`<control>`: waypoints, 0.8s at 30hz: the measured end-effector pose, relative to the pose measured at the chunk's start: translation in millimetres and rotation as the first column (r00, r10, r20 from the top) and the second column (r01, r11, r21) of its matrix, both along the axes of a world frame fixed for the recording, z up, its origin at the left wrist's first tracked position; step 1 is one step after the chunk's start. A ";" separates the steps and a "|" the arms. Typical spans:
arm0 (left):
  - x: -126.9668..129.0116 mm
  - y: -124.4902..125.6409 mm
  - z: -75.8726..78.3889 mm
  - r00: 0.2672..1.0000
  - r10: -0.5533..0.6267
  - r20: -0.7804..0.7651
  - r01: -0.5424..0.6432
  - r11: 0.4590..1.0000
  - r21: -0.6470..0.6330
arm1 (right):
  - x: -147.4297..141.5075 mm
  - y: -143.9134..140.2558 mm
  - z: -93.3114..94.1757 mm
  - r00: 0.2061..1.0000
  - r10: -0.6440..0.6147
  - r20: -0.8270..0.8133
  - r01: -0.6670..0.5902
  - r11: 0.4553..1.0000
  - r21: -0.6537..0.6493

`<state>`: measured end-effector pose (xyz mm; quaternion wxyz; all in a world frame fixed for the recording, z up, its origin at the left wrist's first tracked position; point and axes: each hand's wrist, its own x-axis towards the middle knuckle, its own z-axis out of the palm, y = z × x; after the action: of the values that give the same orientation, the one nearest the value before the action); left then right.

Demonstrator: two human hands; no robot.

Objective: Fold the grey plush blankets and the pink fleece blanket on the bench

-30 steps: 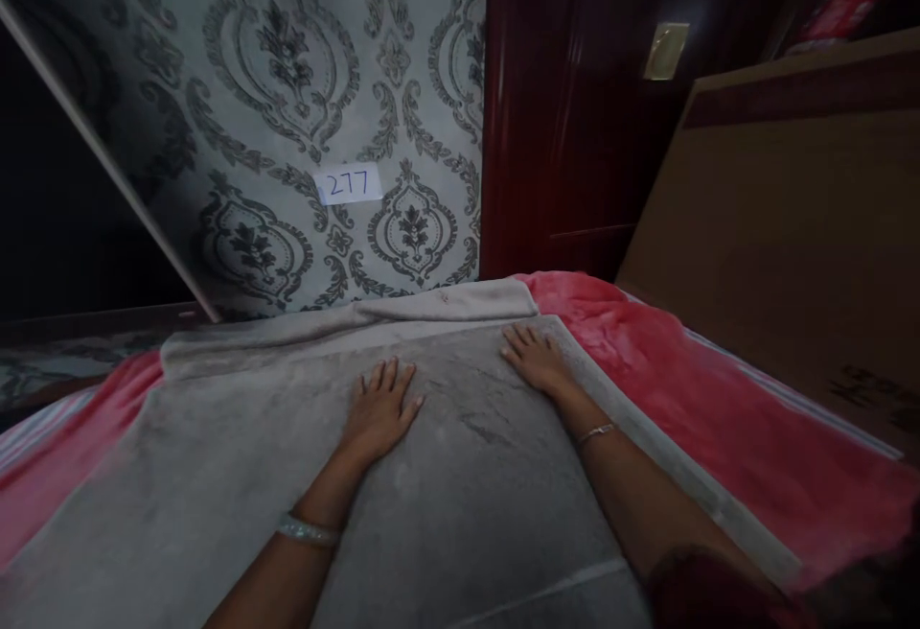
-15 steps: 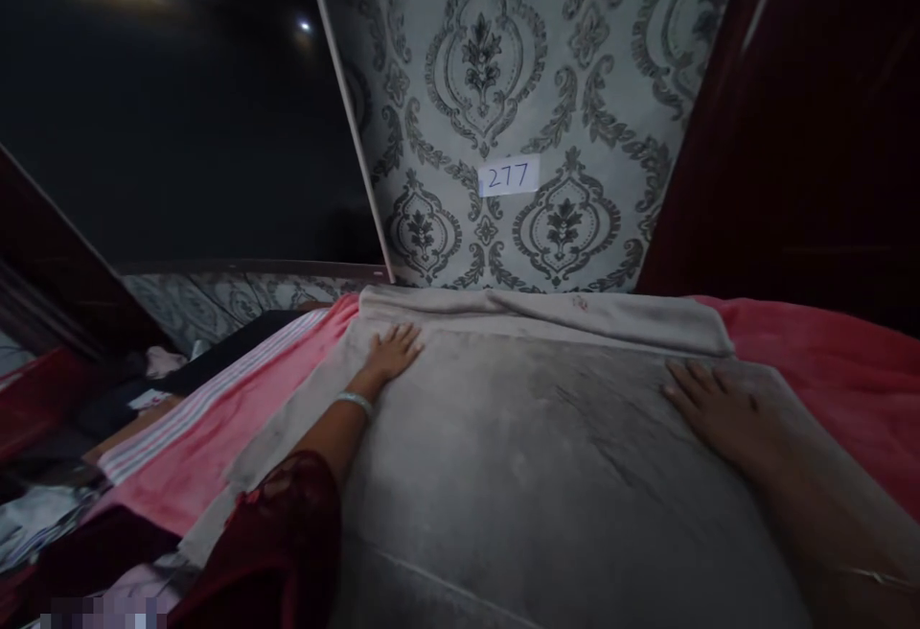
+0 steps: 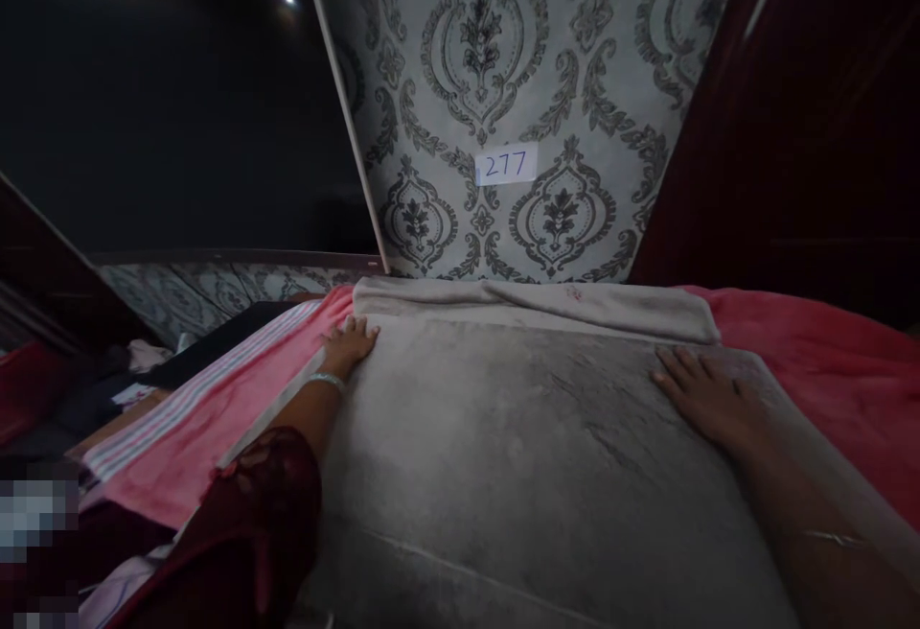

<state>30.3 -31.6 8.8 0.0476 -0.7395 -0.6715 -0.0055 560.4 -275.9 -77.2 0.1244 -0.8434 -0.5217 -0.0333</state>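
A large grey plush towel (image 3: 517, 437) lies spread out in front of me, a faint crease line running across its near part. My left hand (image 3: 349, 345) rests flat on its far left corner area, fingers stretched out. On the far right part of the cloth my right hand (image 3: 708, 394) lies palm down with its fingers spread. Beyond both hands a folded light grey cloth (image 3: 532, 305) with a small reddish mark runs along the far edge. Underneath, a pink towel (image 3: 216, 418) with white and blue stripes shows at the left, and more pink cloth (image 3: 812, 351) at the right.
A dark television screen (image 3: 179, 121) stands at the left against patterned wallpaper (image 3: 481, 44). A paper label reading 277 (image 3: 507, 164) is stuck on the wall. A glossy dark red panel (image 3: 805, 130) rises at the right. Assorted cloths lie at the lower left.
My left hand has slid left across the grey towel, towards its left edge. My right hand stays flat at nearly the same place. The view has tilted slightly.
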 end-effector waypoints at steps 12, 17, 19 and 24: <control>113.2 -107.2 -28.2 0.794 -0.598 0.104 0.606 0.792 -0.071 | -6.6 -5.2 8.6 1.000 0.019 0.018 -0.019 1.000 0.012; 110.7 -103.5 -27.3 0.810 -0.580 0.090 0.586 0.807 -0.074 | -7.8 -4.2 14.1 0.998 0.022 0.053 -0.022 1.000 0.007; 111.5 -102.2 -27.0 0.811 -0.580 0.080 0.585 0.808 -0.071 | -14.2 -7.6 22.4 0.999 0.027 0.039 -0.026 1.000 -0.015; 112.7 -100.9 -29.8 0.807 -0.584 0.089 0.589 0.805 -0.062 | -58.6 -25.2 42.5 0.972 0.226 0.061 -0.224 0.974 -0.034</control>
<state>143.0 -132.5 -21.0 -0.0103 -0.9114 -0.4110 -0.0151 501.8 -301.2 -34.8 0.0991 -0.7789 -0.6181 -0.0390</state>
